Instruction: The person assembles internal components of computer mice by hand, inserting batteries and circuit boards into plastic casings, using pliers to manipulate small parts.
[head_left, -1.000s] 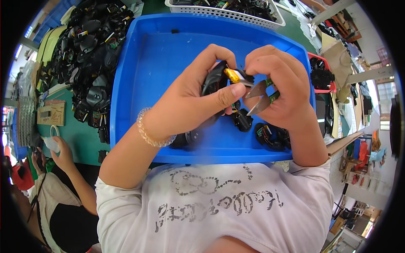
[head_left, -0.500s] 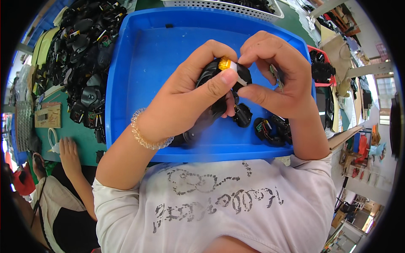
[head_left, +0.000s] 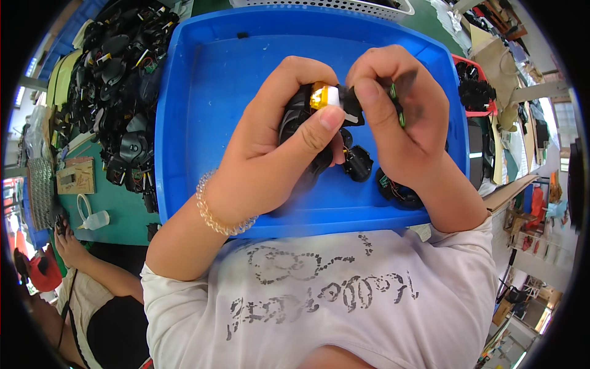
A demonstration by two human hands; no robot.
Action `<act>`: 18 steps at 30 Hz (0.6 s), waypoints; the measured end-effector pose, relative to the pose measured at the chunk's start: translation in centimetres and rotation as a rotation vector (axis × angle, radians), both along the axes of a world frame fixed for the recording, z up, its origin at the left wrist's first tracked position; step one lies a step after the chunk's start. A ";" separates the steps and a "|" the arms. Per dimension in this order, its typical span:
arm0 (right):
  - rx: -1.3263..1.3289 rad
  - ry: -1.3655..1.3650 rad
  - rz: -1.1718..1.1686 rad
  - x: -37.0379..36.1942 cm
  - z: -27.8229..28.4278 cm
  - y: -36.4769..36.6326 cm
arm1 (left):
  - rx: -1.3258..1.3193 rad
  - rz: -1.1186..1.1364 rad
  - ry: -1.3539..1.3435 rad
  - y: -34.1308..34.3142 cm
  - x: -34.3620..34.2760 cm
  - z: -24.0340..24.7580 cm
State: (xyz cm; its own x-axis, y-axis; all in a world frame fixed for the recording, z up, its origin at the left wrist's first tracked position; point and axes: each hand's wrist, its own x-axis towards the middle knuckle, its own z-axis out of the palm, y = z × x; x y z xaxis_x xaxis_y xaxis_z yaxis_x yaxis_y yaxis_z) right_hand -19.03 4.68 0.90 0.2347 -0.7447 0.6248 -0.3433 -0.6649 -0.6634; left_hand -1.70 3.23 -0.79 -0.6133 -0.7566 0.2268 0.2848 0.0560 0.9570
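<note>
My left hand is closed around a black plastic housing, above the blue tray. A small battery with shiny yellow tape and a white end shows under my left thumb. My right hand pinches a dark bit at the housing's right end between thumb and index finger; that bit's kind is unclear. Beside the right palm hangs a small green circuit board, partly blurred. Below the hands, black housings with wires lie in the tray. Much of the held housing is hidden by my left hand.
The blue tray spans the bench before me. A large heap of black parts is piled left, by a clear squeeze bottle. A white perforated basket stands behind, a red bin at right. A co-worker's hand is at lower left.
My right thumb has come up against the index finger, closing into a pinch by the housing's end. My left hand moved slightly left. The co-worker's hand drew back, uncovering the bottle.
</note>
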 end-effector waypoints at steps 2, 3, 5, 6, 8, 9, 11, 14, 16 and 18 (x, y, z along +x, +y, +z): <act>0.124 -0.100 -0.039 0.5 0.1 0.3 | -0.104 0.057 -0.040 0.0 0.0 -0.2; 0.346 -0.223 -0.009 0.8 0.6 0.4 | -0.208 0.117 -0.077 0.0 0.1 -0.4; 0.568 -0.346 0.023 1.0 1.1 0.5 | -0.315 0.150 -0.110 -0.2 0.2 -0.8; 0.669 -0.478 0.058 1.0 1.3 0.5 | -0.422 0.182 -0.142 -0.3 0.2 -0.9; 0.767 -0.611 0.096 1.0 1.2 0.3 | -0.408 0.225 -0.124 0.0 -0.2 -0.8; 0.783 -0.651 0.119 1.0 1.0 0.3 | -0.392 0.262 -0.103 0.0 -0.5 -0.7; 0.795 -0.692 0.139 0.9 0.7 0.2 | -0.432 0.269 -0.111 -0.2 -0.5 -0.9; 0.800 -0.710 0.142 0.9 0.4 0.3 | -0.482 0.274 -0.121 -0.4 -0.6 -0.9; 0.838 -0.757 0.095 1.1 0.6 0.4 | -0.494 0.273 -0.121 -0.4 -0.5 -0.9; 0.848 -0.761 0.112 1.1 0.7 0.4 | -0.491 0.249 -0.138 -0.5 -0.3 -0.7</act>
